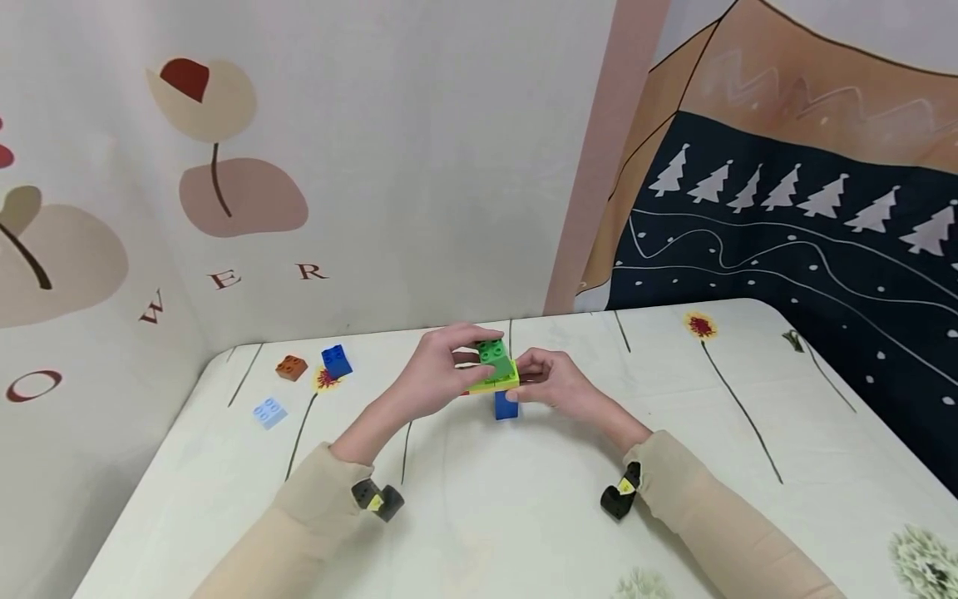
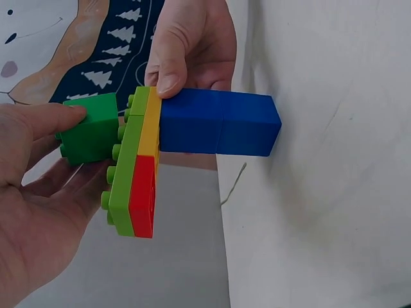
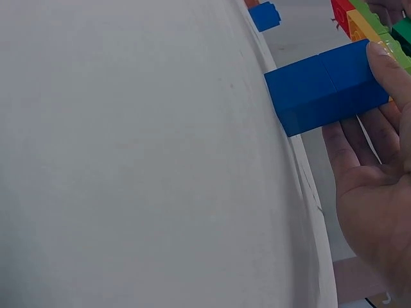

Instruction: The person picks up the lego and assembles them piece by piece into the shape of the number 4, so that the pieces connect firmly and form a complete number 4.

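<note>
Between the thumb and fingers of my left hand (image 1: 437, 374) is a green toy brick (image 2: 99, 131), held at the studs of a light green layer (image 2: 126, 179). Below that layer lie a yellow brick (image 2: 151, 125) and a red brick (image 2: 142, 199), side by side. Two blue bricks (image 2: 218, 122), stacked as a column, stand under the yellow one at the table. My right hand (image 1: 557, 387) grips the structure near the top of the blue column, thumb on its near side in the right wrist view. Its other fingers are partly hidden behind the bricks.
Left of my hands, an orange-brown brick (image 1: 291, 368), a loose blue brick (image 1: 337, 361) and a light blue brick (image 1: 269, 413) lie on the white flower-print tablecloth (image 1: 479, 516). A printed fabric wall (image 1: 419, 166) rises behind the table's far edge.
</note>
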### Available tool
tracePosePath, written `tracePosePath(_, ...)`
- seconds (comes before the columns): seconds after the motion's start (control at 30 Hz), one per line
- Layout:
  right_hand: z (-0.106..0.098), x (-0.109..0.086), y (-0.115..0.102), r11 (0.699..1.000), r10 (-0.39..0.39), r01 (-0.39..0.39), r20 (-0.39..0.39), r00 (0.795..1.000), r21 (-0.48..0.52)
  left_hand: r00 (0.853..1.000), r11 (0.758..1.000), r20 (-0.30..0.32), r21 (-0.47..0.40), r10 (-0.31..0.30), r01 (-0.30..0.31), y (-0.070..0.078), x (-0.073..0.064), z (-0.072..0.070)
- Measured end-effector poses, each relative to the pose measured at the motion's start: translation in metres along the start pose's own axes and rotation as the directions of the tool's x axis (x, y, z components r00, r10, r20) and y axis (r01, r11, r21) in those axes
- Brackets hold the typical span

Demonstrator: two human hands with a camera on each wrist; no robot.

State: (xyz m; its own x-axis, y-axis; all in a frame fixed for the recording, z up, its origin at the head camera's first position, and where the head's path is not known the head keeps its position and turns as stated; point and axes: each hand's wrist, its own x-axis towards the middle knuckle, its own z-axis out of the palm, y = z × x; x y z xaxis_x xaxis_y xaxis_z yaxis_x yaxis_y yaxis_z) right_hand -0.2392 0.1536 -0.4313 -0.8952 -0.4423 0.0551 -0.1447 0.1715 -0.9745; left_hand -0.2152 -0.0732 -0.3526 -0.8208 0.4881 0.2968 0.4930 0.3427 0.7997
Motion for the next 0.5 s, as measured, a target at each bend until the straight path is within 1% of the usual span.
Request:
tracePosePath(0.23, -0.0009, -0.0005, 0.0003, 1.0, -0.017, 0.017, 0.007, 1.0, 0.002, 1.0, 1.0, 0.006, 0.008, 0.029, -0.029, -0.001, 0.002, 0.003)
tracePosePath(0.5, -0.0005, -0.0002, 0.0016, 1.0, -0.014, 0.014, 0.0, 1.0, 0.005, 1.0, 1.0, -0.001, 0.009, 0.016, -0.016, -0.0054, 0.0038, 0.0074)
